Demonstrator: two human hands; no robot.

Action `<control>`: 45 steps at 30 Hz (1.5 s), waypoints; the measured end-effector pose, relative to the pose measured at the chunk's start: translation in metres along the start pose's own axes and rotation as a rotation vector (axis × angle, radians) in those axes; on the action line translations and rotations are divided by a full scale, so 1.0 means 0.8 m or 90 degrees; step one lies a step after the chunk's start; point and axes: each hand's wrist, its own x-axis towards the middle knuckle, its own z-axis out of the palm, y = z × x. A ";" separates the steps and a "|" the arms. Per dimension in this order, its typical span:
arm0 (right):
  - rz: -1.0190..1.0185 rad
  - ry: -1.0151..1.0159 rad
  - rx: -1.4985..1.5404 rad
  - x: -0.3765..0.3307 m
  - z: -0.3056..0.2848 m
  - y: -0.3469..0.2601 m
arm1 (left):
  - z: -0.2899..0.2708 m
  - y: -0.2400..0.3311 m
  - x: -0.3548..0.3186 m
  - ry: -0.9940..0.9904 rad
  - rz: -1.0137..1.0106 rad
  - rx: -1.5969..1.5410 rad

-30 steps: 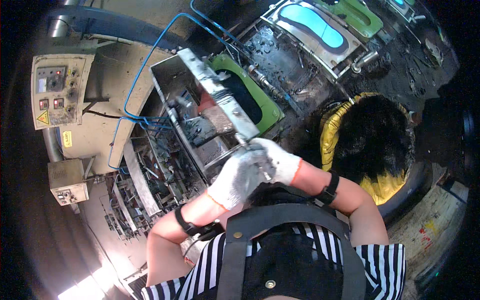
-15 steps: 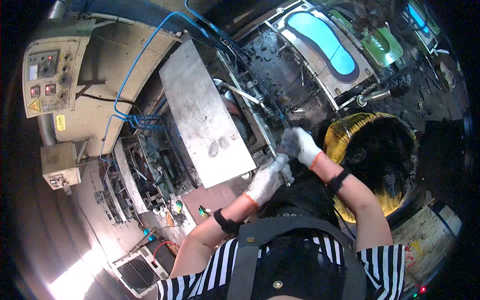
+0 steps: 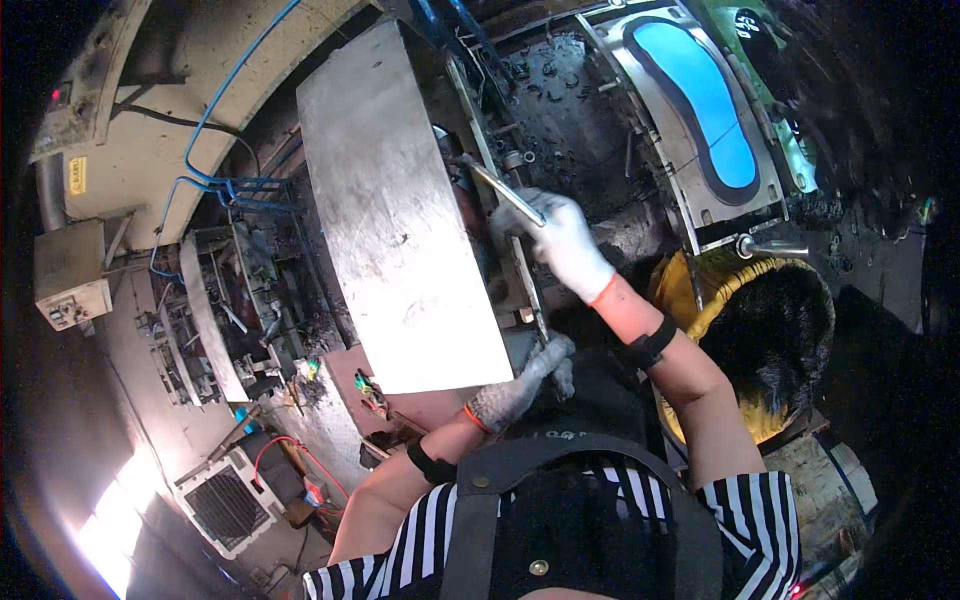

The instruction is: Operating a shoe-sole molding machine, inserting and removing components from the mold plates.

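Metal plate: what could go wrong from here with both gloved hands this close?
The left hand is by the lower corner of the metal plate; it might get pinched if the plate shifts.
The metal rod in the right hand lies near the plate's long edge; it could slip and scrape it.

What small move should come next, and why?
Perhaps ease the metal rod slightly toward the right edge of the flat metal plate: the right hand grips the rod, far end pointing that way, while the left hand sits at the lower end of the long bar.
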 end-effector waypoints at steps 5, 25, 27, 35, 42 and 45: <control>-0.200 -0.060 -0.361 0.016 0.026 -0.015 | -0.022 0.007 0.008 -0.044 -0.018 0.256; -0.285 0.002 -0.512 -0.192 -0.151 -0.013 | 0.009 -0.051 -0.036 -0.040 0.109 0.078; 0.221 0.023 -0.089 -0.235 -0.213 0.007 | 0.020 -0.071 -0.034 -0.036 0.026 0.122; 0.608 0.208 0.307 -0.224 -0.324 0.098 | 0.158 -0.100 0.147 0.150 0.092 -0.103; 0.662 -0.010 0.603 -0.164 -0.286 0.146 | 0.178 -0.090 0.257 -0.053 0.033 -0.375; 0.700 0.011 0.613 -0.159 -0.260 0.150 | 0.182 -0.087 0.257 -0.161 0.072 -0.435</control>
